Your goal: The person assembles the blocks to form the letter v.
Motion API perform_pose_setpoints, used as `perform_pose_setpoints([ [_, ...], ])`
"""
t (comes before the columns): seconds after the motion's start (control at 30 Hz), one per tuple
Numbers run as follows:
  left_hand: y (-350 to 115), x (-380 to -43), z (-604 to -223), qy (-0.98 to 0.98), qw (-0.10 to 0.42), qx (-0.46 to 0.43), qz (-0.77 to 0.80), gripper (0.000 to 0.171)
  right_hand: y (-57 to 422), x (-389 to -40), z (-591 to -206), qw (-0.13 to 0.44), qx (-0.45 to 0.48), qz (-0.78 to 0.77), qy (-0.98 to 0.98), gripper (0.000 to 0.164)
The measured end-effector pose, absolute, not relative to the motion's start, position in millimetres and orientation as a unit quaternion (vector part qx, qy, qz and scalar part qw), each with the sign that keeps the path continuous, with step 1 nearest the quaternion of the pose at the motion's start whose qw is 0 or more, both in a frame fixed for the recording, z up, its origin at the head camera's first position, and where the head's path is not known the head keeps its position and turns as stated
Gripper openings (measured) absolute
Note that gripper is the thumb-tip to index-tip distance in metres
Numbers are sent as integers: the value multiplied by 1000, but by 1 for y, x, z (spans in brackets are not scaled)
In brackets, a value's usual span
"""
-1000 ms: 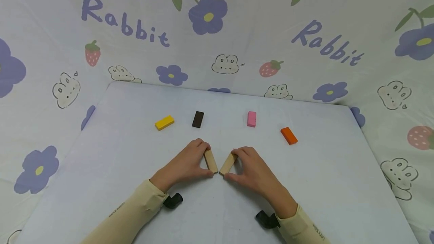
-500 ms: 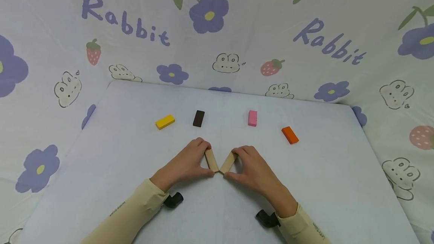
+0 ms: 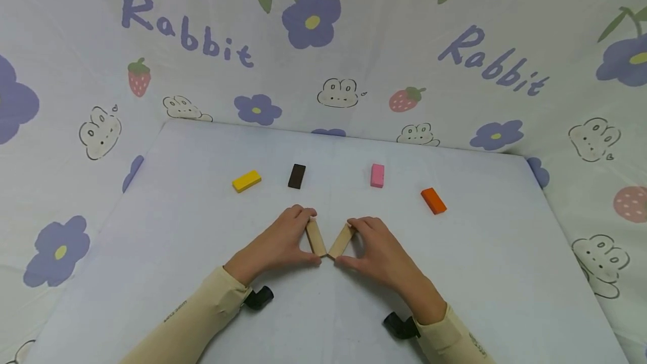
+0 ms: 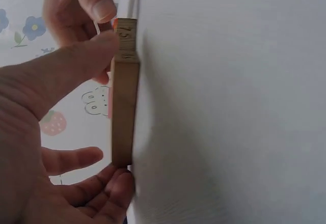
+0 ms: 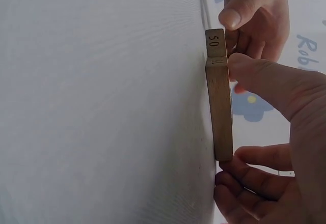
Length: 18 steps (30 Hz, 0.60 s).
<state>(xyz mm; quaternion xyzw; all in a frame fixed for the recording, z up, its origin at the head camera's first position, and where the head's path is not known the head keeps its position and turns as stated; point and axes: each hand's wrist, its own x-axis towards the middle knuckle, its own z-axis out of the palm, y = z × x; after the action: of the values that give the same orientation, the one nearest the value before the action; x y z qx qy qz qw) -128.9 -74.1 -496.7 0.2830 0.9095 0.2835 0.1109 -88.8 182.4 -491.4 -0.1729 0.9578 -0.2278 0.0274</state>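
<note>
Two plain wooden blocks lie on the white table in the head view, near ends touching, far ends spread in a V. My left hand [image 3: 283, 243] has its thumb at the near end of the left wooden block [image 3: 315, 239] and fingertips at its far end. Likewise, my right hand [image 3: 379, 251] spans the right wooden block [image 3: 341, 241] between thumb and fingertips. The left wrist view shows the left block [image 4: 125, 112] edge-on, low against the table. Printed digits mark the blocks' near ends; the right block [image 5: 220, 112] shows some in the right wrist view.
Beyond the hands, a yellow block [image 3: 246, 181] and a dark brown block [image 3: 296, 176] lie to the left. A pink block [image 3: 377, 176] and an orange block [image 3: 433, 201] lie to the right. A patterned cloth [image 3: 374, 32] rises behind the table [image 3: 167, 195].
The near ends of the two wooden blocks have come together, closing the small gap between them. Both hands stay almost in place, their far fingertips shifted slightly. The coloured blocks lie as before.
</note>
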Motion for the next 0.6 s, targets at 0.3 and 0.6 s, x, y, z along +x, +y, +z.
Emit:
perform_pose_setpoints([
  [0.3, -81, -123, -492, 896, 78, 320, 299, 100, 193, -87, -493, 40, -160, -261, 951, 80],
  [0.6, -77, -97, -487, 883, -2, 417, 215, 89, 212, -84, -491, 27, -137, -265, 954, 72],
])
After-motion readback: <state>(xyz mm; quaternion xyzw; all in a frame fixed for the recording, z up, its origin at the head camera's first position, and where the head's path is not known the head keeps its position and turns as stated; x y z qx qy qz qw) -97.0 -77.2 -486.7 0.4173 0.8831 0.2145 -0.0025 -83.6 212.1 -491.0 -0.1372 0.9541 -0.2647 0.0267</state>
